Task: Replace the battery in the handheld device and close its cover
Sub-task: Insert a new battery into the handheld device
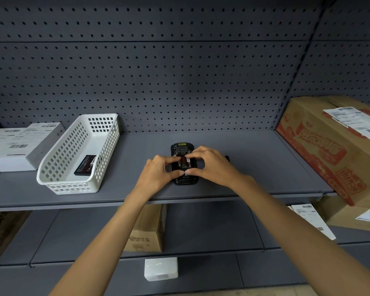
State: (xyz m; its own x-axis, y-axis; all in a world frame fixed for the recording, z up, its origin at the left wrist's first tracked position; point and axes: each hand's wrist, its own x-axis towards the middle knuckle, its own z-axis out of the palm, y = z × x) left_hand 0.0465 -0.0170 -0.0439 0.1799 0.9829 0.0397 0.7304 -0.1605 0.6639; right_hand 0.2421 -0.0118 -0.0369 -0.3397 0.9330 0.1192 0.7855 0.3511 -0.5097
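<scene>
Shelf (254,167): two batteries, one device (181,146).

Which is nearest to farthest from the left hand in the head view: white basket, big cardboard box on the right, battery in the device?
From the left hand:
1. Battery, under its fingertips, in the device.
2. White basket, to its left on the shelf.
3. Cardboard box, far right end.
</scene>
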